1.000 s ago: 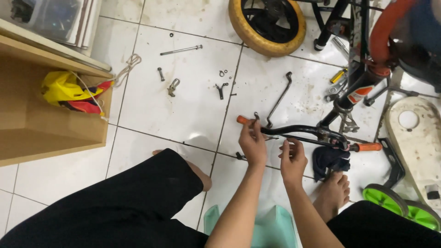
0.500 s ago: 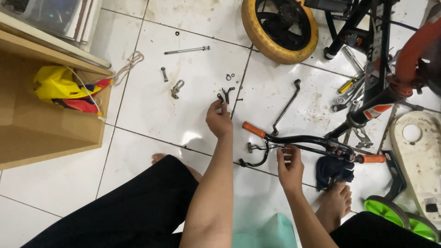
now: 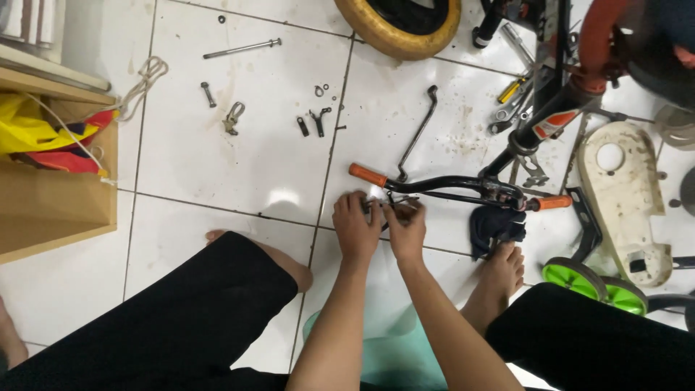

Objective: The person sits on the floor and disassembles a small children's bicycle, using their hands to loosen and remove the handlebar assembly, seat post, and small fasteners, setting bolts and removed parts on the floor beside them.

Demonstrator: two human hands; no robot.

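Note:
I sit on a white tiled floor with a black bicycle handlebar (image 3: pixel 449 182) in front of me; it has an orange grip (image 3: pixel 368 174) at each end. My left hand (image 3: pixel 356 226) and my right hand (image 3: pixel 407 230) are side by side just under the bar's left part. Both pinch a small metal part (image 3: pixel 385 204) between the fingertips, right against the bar. The fingers hide most of that part. Small black pieces (image 3: pixel 317 119) and a bent rod (image 3: pixel 420 134) lie beyond the hands.
A long bolt (image 3: pixel 242 48), a short bolt (image 3: pixel 209 94) and a metal bracket (image 3: pixel 232 117) lie far left. A yellow-tyred wheel (image 3: pixel 398 29) is at the top. At right are a bike frame (image 3: pixel 557 108), white chain guard (image 3: pixel 622 195) and green training wheels (image 3: pixel 594 282). A wooden shelf (image 3: pixel 58 210) stands left.
Half a second ago my left hand reached out to the small black pieces on the floor. It has come back beside my right hand at the handlebar.

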